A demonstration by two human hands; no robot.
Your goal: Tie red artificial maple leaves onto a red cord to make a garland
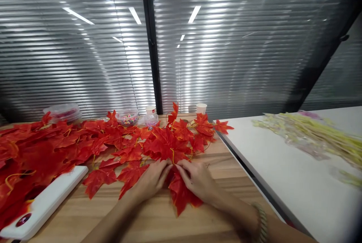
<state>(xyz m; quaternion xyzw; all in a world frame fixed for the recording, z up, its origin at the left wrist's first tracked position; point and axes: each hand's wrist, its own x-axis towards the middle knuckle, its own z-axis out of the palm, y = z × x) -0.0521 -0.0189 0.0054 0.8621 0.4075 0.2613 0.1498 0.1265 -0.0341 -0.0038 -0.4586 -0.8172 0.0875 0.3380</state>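
Note:
Both hands meet at the middle of the wooden table, fingertips nearly touching. My left hand (154, 178) is closed, pinching at the stem of a red artificial maple leaf (162, 143) that fans out just beyond the fingers. My right hand (196, 181) pinches the same yellowish stem from the other side. Below the fingers hangs another red maple leaf (182, 194), partly covered by the right hand. What exactly lies between the fingertips is too small to make out. More red leaves (102, 177) lie close to the left hand.
A large heap of red leaves (42, 152) covers the left side, beside a long white object (48, 201). Behind are a bowl of coloured beads (127, 118), plastic tubs (63, 113) and paper cups (201, 108). Yellow strips (319, 133) lie on the white table (283, 167).

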